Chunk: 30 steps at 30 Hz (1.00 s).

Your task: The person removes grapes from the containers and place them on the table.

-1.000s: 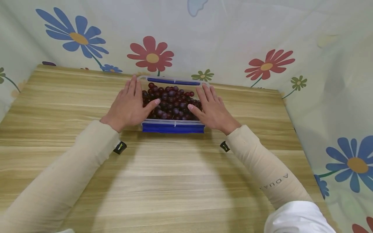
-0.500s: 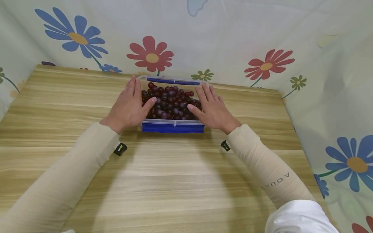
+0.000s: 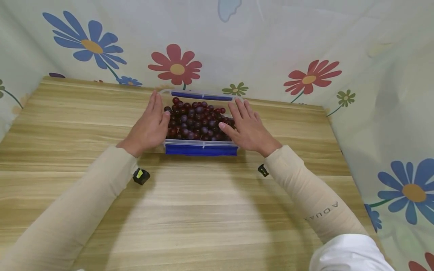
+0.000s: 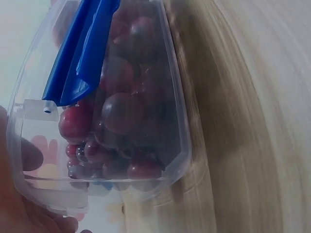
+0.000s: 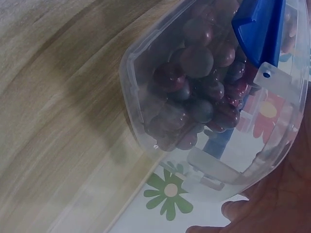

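Note:
A clear plastic box point(image 3: 203, 142) with blue side latches stands near the table's far edge. Dark red and purple grapes point(image 3: 194, 118) fill much of it. My left hand point(image 3: 147, 126) lies along the left end of the box with straight fingers, its thumb at the rim. At the right end rests my right hand point(image 3: 249, 128), fingers straight, thumb reaching inward over the grapes. In the left wrist view a thumb tip point(image 4: 32, 154) shows through the clear wall. Fingertips point(image 5: 233, 209) appear beyond the box's end in the right wrist view.
The box sits on a wood-grain table point(image 3: 203, 210). Close behind it hangs a pale cloth point(image 3: 257, 41) printed with flowers, which continues along the right side. A dark wrist device point(image 3: 141, 176) sits under the left sleeve, another point(image 3: 262, 170) under the right.
My left thumb has drawn back to the left, from over the grapes to the box's left rim, and my left wrist has turned slightly. The right hand and box look almost unmoved.

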### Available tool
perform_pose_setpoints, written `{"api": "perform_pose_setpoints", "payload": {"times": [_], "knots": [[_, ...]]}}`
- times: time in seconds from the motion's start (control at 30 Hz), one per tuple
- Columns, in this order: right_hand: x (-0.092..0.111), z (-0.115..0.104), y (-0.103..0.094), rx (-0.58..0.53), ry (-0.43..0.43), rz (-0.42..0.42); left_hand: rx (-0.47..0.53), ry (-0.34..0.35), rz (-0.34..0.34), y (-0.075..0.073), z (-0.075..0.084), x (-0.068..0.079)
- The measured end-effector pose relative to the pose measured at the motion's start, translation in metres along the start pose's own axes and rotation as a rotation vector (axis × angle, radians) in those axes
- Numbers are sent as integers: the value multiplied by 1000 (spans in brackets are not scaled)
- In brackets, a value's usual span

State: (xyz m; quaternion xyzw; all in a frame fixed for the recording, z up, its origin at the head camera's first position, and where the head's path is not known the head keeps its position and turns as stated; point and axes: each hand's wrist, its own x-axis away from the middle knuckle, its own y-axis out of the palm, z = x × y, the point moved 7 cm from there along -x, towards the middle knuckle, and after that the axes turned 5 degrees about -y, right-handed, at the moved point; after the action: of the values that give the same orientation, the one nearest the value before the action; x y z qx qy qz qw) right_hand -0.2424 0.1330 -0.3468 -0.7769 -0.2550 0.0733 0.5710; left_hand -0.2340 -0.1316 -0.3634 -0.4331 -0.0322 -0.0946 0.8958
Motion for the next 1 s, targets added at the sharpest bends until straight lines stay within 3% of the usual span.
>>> {"api": "perform_pose_setpoints", "payload": {"times": [0.3,0.57,0.83,1.0], "knots": [[1,-3,-4,23,-4,1,184,36,86,-6,0,5],[2,-4,-6,31,-16,-2,203,-25,47,-5,-6,5],[3,-6,-9,28,-27,7,293,-82,40,-13,-14,5],[2,-8,-12,39,-30,12,360,-132,-11,-15,-21,5]]}}
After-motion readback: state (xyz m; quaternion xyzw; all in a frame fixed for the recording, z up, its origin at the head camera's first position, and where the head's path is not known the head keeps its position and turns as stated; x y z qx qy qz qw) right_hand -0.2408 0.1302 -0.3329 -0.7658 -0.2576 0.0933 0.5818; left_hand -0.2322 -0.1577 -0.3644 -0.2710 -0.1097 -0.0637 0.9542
